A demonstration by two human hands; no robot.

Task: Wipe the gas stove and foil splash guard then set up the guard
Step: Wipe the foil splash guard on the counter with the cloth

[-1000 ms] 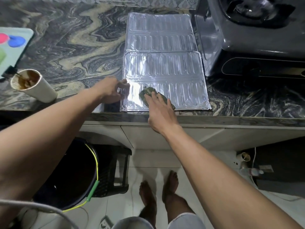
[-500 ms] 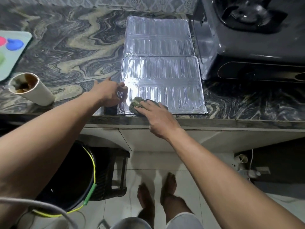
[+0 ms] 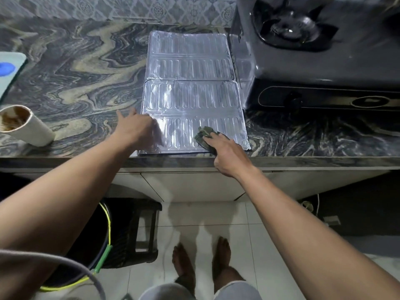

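The foil splash guard (image 3: 190, 87) lies flat on the marble counter, two ribbed silver panels running from the wall to the front edge. My right hand (image 3: 227, 154) presses a dark green cloth (image 3: 203, 135) onto the near right part of the front panel. My left hand (image 3: 138, 128) rests flat on the guard's near left corner, fingers spread, pinning it down. The grey gas stove (image 3: 324, 61) stands to the right of the guard, its black burner at the top.
A tipped paper cup (image 3: 23, 126) with brown residue lies on the marble counter (image 3: 75, 72) at the left. A pale mat (image 3: 8, 70) sits at the far left edge. Below the counter are a dark bucket (image 3: 91, 234), a black stool (image 3: 138, 230) and my bare feet.
My right hand slid the cloth from the guard's near left to its near right. My left hand's fingers have opened flatter on the left corner.
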